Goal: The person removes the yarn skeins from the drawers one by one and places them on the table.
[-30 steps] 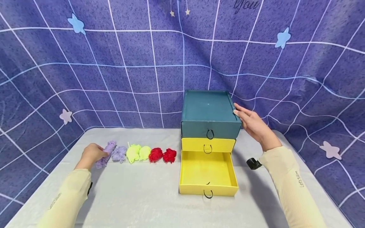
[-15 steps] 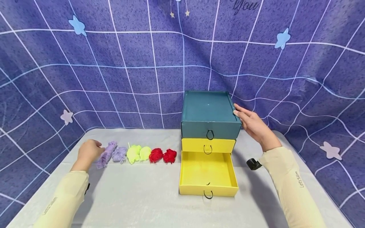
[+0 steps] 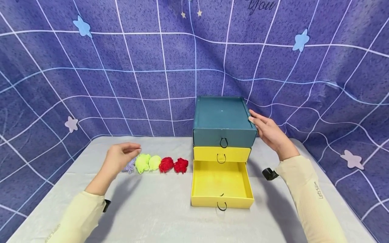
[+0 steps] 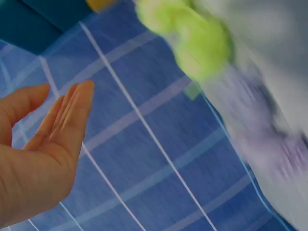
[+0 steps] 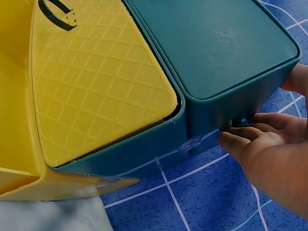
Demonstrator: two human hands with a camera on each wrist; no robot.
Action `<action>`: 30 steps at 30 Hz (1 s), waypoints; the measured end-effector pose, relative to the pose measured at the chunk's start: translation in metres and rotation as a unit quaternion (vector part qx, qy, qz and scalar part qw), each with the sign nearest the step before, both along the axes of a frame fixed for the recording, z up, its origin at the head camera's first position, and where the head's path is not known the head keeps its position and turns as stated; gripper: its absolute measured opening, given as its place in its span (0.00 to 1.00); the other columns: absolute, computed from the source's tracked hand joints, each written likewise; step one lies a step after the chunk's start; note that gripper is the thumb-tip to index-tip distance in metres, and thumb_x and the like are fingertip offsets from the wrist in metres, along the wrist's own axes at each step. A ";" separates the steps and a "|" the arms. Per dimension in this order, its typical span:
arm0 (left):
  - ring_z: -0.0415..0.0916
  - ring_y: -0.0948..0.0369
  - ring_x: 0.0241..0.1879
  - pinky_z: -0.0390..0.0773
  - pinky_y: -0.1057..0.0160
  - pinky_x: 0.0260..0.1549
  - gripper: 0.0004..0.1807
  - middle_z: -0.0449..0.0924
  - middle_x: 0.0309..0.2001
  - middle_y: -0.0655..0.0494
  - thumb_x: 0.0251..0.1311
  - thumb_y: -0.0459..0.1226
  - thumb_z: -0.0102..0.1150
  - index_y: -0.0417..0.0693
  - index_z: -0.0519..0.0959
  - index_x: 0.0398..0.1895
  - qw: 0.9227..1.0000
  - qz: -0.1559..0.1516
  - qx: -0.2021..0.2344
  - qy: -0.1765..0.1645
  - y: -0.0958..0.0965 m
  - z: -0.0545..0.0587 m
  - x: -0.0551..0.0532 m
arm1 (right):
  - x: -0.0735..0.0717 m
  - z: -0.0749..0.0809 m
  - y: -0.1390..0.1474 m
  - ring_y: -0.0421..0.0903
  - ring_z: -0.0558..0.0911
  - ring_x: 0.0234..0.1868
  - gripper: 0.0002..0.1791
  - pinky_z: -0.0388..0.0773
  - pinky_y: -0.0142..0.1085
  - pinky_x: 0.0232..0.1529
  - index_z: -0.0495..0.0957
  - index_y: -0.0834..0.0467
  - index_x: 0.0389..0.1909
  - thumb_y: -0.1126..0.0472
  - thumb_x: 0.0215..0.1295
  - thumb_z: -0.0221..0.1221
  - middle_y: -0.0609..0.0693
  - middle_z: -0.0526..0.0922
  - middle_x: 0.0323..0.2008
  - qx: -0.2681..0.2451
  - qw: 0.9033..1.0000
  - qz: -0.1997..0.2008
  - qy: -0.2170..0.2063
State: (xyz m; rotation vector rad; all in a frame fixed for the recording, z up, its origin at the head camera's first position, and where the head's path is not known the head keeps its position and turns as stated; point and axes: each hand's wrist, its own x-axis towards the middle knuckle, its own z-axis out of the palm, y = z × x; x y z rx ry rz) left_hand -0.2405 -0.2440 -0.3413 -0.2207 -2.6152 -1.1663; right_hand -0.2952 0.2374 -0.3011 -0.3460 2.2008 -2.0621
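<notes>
My left hand [image 3: 120,158] hovers over the left end of a row of yarn bundles, holding nothing, its fingers extended; the left wrist view shows the same empty hand [image 4: 53,139]. Under and beside it lie lilac yarn [image 3: 130,166], lime-yellow yarn [image 3: 142,163] and red yarn [image 3: 166,165]. A second lilac piece is hidden by the hand in the head view but shows blurred in the left wrist view. My right hand [image 3: 271,135] rests against the right side of the teal-topped drawer unit [image 3: 223,113], fingers fairly straight along its wall and thumb at the top edge.
The bottom yellow drawer [image 3: 222,201] is pulled out, with nothing visible inside. Above it are a yellow drawer [image 3: 209,154] and a teal drawer [image 3: 206,137], each with a black loop handle. A purple curtain [image 3: 146,84] hangs behind the white-covered table [image 3: 152,209].
My left hand has let go of the long lilac yarn, drawn back slightly left, then lifted and swung right above the row. My right hand stays on the drawer unit.
</notes>
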 end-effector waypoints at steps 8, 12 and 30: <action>0.82 0.62 0.42 0.81 0.65 0.43 0.17 0.84 0.46 0.44 0.60 0.35 0.63 0.35 0.80 0.51 0.977 -0.109 0.137 -0.119 0.051 0.006 0.026 | -0.001 0.001 -0.002 0.41 0.42 0.75 0.36 0.43 0.37 0.73 0.44 0.57 0.75 0.54 0.74 0.49 0.51 0.39 0.76 -0.010 1.000 0.003 -0.003; 0.82 0.55 0.45 0.81 0.58 0.48 0.18 0.83 0.46 0.44 0.60 0.34 0.63 0.35 0.79 0.52 0.949 -0.178 0.186 -0.184 0.077 0.002 0.040 | 0.001 0.001 -0.002 0.40 0.44 0.74 0.37 0.45 0.36 0.73 0.44 0.56 0.75 0.54 0.74 0.50 0.51 0.39 0.76 -0.011 1.000 -0.001 -0.007; 0.83 0.57 0.38 0.83 0.55 0.42 0.14 0.83 0.40 0.36 0.61 0.29 0.59 0.27 0.78 0.47 0.826 -0.298 0.261 -0.401 0.170 -0.066 0.089 | 0.000 0.000 -0.005 0.39 0.52 0.71 0.37 0.49 0.33 0.72 0.46 0.58 0.75 0.55 0.72 0.52 0.51 0.44 0.76 -0.036 0.999 -0.020 -0.007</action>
